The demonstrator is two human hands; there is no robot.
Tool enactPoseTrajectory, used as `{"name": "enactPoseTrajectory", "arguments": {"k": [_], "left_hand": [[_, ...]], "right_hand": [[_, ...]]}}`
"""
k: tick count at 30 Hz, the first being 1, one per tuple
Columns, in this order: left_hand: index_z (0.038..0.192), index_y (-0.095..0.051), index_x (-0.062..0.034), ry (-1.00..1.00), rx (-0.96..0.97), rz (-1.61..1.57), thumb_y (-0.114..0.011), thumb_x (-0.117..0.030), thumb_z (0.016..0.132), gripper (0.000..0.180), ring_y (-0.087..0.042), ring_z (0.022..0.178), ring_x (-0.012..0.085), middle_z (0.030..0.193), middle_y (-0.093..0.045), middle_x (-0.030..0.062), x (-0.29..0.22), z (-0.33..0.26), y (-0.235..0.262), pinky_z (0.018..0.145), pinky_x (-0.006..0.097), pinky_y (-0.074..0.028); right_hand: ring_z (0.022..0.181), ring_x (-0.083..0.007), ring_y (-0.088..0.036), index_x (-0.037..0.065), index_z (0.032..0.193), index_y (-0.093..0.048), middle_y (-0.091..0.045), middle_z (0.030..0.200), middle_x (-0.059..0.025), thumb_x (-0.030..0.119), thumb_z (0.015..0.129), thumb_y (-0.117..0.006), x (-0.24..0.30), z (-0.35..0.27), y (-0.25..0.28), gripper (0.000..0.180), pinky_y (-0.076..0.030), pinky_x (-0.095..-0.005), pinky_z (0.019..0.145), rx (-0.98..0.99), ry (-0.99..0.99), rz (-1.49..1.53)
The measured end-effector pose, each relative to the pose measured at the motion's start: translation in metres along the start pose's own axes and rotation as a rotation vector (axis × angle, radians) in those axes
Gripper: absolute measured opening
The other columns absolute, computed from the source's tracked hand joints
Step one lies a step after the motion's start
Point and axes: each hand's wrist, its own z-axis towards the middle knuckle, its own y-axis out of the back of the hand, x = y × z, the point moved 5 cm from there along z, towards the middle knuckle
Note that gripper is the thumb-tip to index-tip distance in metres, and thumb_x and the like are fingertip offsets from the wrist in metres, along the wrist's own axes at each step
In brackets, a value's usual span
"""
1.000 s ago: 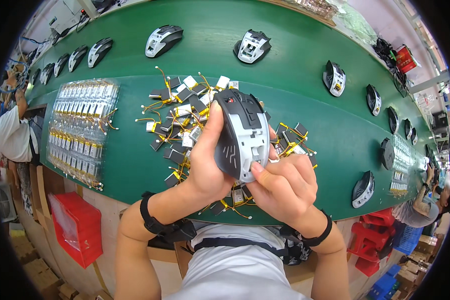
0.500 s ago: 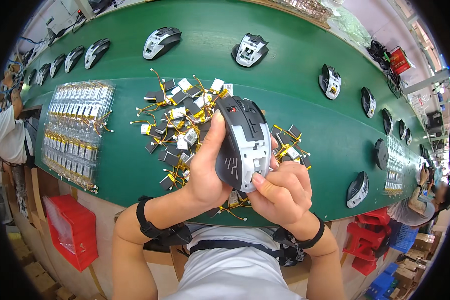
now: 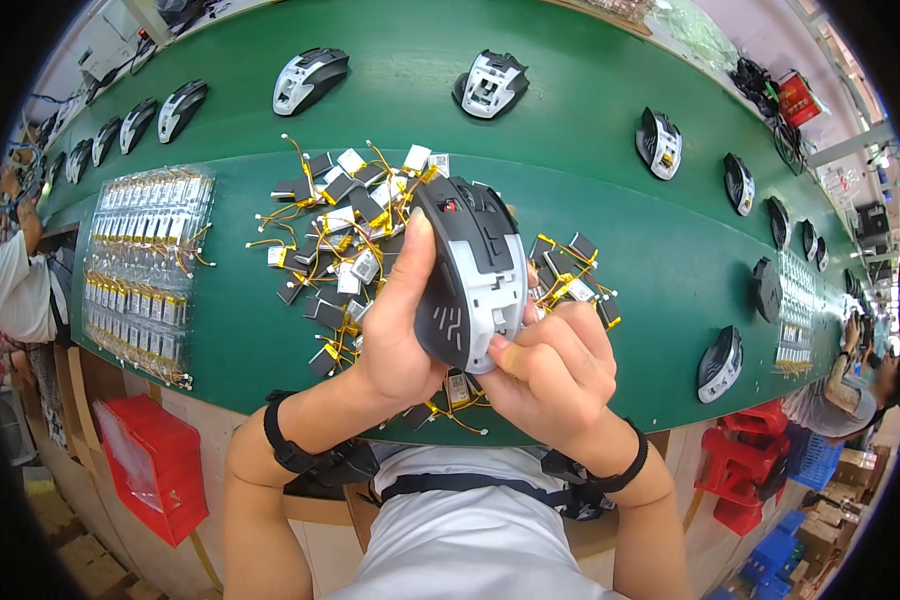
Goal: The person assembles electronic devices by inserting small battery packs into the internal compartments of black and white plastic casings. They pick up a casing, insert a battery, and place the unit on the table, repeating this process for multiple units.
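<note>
While left hand [image 3: 395, 340] fingers clasp the computer mouse [image 3: 467, 270], right hand [image 3: 548, 372] fingers apparently pinch its lower edge

— What sort of place is this?
— A factory assembly line: a long green table [image 3: 590, 180] carries rows of unfinished computer mice [image 3: 310, 78], a pile of small wired batteries [image 3: 345, 225], and other workers [image 3: 15, 285] alongside.

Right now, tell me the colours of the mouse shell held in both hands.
Black and white mouse shell, seen best in the head view.
</note>
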Motion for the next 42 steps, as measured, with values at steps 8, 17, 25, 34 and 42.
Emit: {"name": "enactPoseTrajectory", "arguments": {"k": [8,17,25,34,42], "left_hand": [[0.14,-0.039,0.0026,0.008,0.011,0.028,-0.021,-0.059,0.101,0.075,-0.063,0.091,0.0279,0.111,-0.061,0.0199,0.002,0.009,0.008,0.083,0.038,-0.052],[0.143,-0.035,0.0008,-0.114,0.049,-0.012,-0.023,-0.064,0.099,0.08,-0.065,0.093,0.03,0.114,-0.059,0.0215,-0.018,0.014,0.007,0.078,0.039,-0.057],[0.143,-0.037,-0.0002,-0.09,0.004,-0.009,-0.023,-0.065,0.098,0.079,-0.065,0.092,0.0289,0.113,-0.06,0.0199,-0.019,0.014,0.011,0.074,0.037,-0.057],[0.141,-0.04,-0.0003,-0.089,0.026,0.045,-0.021,-0.063,0.1,0.077,-0.065,0.095,0.0266,0.112,-0.061,0.0193,-0.014,0.013,0.009,0.078,0.037,-0.056],[0.137,-0.043,0.0025,-0.13,-0.002,0.044,-0.02,-0.058,0.102,0.074,-0.065,0.102,0.0257,0.111,-0.064,0.0189,-0.011,0.015,0.008,0.089,0.038,-0.053]], "right_hand": [[0.063,-0.0189,-0.049,0.007,0.077,-0.064,-0.054,0.074,-0.0017,0.0,0.058,-0.076,-0.006,-0.003,0.0,0.023,-0.036,-0.0316,0.053,0.037,-0.007,-0.046],[0.08,-0.0199,-0.066,0.002,0.118,-0.056,-0.068,0.103,-0.0091,0.009,0.076,-0.08,-0.023,-0.021,0.001,0.049,-0.05,-0.0278,0.066,0.28,-0.578,0.357],[0.072,-0.0044,-0.058,0.001,0.115,-0.055,-0.069,0.089,-0.0039,0.003,0.086,-0.072,-0.038,-0.03,0.014,0.034,-0.045,-0.0194,0.062,0.137,-0.951,0.796],[0.093,-0.0099,-0.061,-0.004,0.132,-0.052,-0.063,0.112,-0.0086,0.001,0.09,-0.065,-0.037,0.005,0.016,0.044,-0.051,-0.0235,0.077,-0.084,-0.706,0.615],[0.092,-0.0115,-0.062,-0.005,0.117,-0.055,-0.064,0.104,-0.0099,-0.005,0.086,-0.067,-0.034,0.006,-0.004,0.034,-0.052,-0.0249,0.076,-0.114,-1.023,1.251]]}}
